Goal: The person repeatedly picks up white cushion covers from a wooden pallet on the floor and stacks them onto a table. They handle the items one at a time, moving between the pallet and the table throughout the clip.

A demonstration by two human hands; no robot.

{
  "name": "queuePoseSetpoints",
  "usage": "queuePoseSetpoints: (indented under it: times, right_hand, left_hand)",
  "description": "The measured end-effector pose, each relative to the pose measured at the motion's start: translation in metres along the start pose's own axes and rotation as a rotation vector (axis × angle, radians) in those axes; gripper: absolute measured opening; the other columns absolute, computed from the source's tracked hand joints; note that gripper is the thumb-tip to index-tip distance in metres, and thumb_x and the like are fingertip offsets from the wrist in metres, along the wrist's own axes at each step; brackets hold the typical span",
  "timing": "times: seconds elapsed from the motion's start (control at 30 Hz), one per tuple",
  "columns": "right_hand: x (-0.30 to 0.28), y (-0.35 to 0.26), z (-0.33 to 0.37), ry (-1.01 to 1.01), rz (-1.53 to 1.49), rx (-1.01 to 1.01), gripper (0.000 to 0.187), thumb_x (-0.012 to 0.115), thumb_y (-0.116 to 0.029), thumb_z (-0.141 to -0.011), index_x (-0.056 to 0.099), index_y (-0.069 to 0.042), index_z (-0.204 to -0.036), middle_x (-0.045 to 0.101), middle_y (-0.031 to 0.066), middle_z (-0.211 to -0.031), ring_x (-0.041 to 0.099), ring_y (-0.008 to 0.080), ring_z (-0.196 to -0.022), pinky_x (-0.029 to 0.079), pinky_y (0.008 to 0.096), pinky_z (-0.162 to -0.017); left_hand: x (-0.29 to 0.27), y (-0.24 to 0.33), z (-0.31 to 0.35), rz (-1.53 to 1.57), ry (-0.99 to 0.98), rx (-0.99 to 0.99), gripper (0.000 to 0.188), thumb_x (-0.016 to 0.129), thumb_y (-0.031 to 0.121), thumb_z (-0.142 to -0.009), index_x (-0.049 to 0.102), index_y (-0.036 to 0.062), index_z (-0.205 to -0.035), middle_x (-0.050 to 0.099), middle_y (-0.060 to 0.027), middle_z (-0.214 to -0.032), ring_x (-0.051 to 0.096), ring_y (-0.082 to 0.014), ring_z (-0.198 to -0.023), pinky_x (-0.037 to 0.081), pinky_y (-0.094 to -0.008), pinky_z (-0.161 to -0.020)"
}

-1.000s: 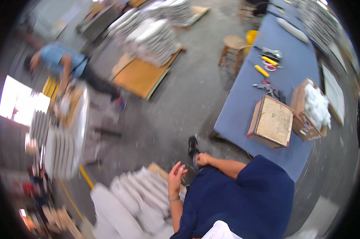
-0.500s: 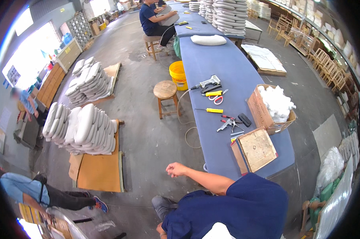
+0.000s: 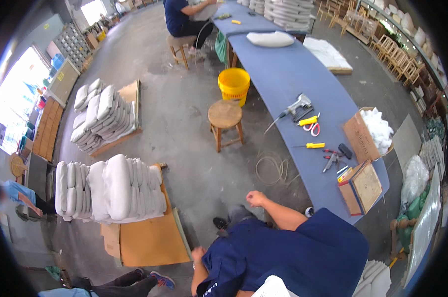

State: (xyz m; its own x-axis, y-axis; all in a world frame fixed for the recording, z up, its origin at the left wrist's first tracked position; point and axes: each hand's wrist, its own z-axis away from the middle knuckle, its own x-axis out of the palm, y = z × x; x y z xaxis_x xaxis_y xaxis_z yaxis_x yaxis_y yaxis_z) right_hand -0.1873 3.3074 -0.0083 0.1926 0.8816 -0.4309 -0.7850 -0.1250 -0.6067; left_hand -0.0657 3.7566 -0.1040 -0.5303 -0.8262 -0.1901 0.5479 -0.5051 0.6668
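My right hand (image 3: 256,198) hangs in the air over the grey floor, left of the blue table (image 3: 278,69). Its fingers are curled in, and I see nothing in them. Lower down, my left hand (image 3: 198,254) is close to the corner of an orange-brown board (image 3: 152,242); its fingers are too small and blurred to read. On that board stands a pile of pale grey cushions (image 3: 120,188). A pneumatic staple gun (image 3: 298,105), red-handled scissors (image 3: 312,129) and a yellow-handled screwdriver (image 3: 315,145) lie on the table, away from both hands.
A wooden stool (image 3: 225,115) and a yellow bucket (image 3: 234,85) stand left of the table, near a coiled hose (image 3: 272,171). Cartons (image 3: 360,188) sit at its near end. More cushions (image 3: 100,116) are piled behind. A co-worker (image 3: 179,17) sits far ahead; others are at left.
My view has turned left and moved, so the table now lies farther right and the cushion pile nearer. My left hand has come into sight. The co-worker at lower left is now mostly cut off.
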Motion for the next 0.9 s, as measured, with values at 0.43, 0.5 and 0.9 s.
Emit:
queuePoseSetpoints:
  times: [0.43, 0.5, 0.9]
  right_hand:
    - [0.084, 0.031, -0.154, -0.222, -0.108, 0.304, 0.026, 0.061, -0.022, -0.073, 0.069, -0.001, -0.085, 0.068, 0.0181, -0.076, 0.067, 0.0274, -0.075, 0.053, 0.0406, -0.070]
    - [0.060, 0.014, -0.236, 0.019, -0.154, 0.098, 0.026, 0.061, -0.022, -0.070, 0.068, -0.001, -0.083, 0.068, 0.0185, -0.077, 0.067, 0.0292, -0.078, 0.052, 0.0425, -0.073]
    - [-0.260, -0.412, -0.458, 0.339, -0.588, -0.290, 0.023, 0.053, -0.017, -0.095, 0.058, -0.007, -0.115, 0.065, 0.0052, -0.093, 0.060, 0.0110, -0.066, 0.050, 0.0243, -0.058]
  left_hand:
    - [-0.024, 0.376, -0.222, 0.221, 0.008, 0.237, 0.020, 0.058, 0.018, -0.090, 0.062, 0.0011, -0.099, 0.060, -0.0034, -0.072, 0.058, -0.0114, -0.062, 0.043, -0.0242, -0.046]
    - [-0.008, 0.393, -0.262, 0.029, -0.055, 0.098, 0.029, 0.062, 0.017, -0.086, 0.060, -0.0003, -0.110, 0.063, -0.0045, -0.073, 0.057, -0.0128, -0.059, 0.043, -0.0258, -0.047]
    - [0.008, 0.459, -0.447, -0.580, 0.108, 0.001, 0.044, 0.055, 0.046, -0.082, 0.069, 0.0077, -0.099, 0.065, -0.0203, -0.104, 0.061, -0.0364, -0.102, 0.048, -0.0429, -0.086]
